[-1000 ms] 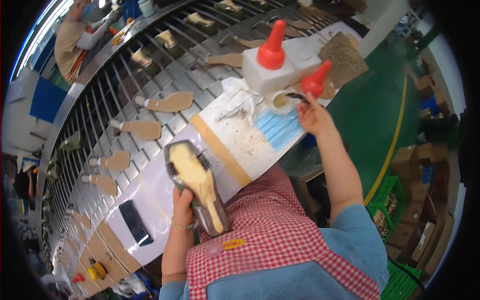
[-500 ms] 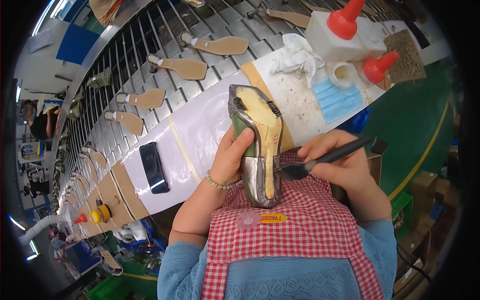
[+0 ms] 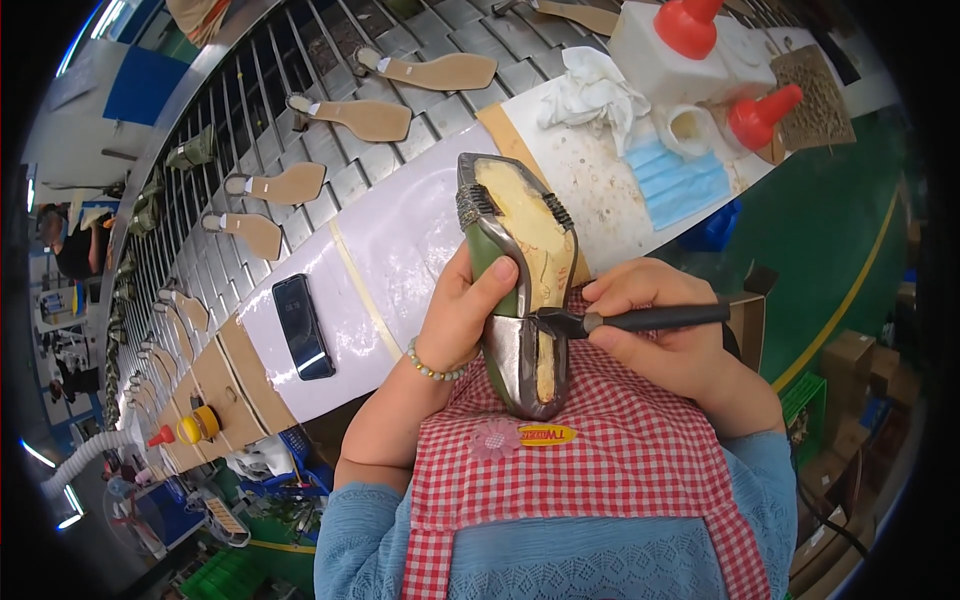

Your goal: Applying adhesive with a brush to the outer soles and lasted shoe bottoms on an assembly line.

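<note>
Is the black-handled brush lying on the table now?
No: the right hand holds the black-handled brush at the underside of the shoe.

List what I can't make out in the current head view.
- Left hand: most fingers hidden behind the shoe.
- Right hand: lower fingers hidden by the hand itself.
- Shoe's far side: faces away.
- Brown-clad figure, upper left: cut off by the top edge.
</note>
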Action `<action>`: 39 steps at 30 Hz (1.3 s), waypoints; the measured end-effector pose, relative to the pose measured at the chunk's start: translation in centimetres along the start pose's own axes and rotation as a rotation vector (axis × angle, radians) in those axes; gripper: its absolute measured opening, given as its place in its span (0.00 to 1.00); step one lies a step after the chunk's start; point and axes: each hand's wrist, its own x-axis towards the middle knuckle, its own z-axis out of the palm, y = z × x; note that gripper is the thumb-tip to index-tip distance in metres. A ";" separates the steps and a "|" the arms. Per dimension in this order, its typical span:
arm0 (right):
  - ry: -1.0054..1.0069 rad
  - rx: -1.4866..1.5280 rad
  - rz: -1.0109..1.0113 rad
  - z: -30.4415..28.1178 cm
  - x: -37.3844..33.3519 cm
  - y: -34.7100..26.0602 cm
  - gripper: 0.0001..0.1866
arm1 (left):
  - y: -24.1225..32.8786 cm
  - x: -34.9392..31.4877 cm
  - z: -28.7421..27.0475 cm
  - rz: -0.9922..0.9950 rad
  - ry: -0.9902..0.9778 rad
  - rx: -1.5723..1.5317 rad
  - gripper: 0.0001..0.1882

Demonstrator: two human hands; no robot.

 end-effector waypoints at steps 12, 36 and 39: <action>-0.251 0.052 -0.036 -0.2 -0.2 -0.6 0.09 | 0.1 0.0 -0.2 -0.013 -0.008 -0.007 0.25; 0.200 0.382 0.256 4.2 2.2 5.3 0.09 | -2.2 -5.0 -4.9 0.501 0.139 1.224 0.50; 0.207 0.427 0.273 5.0 2.7 5.4 0.08 | -3.2 -4.9 -5.4 0.510 0.161 1.148 0.51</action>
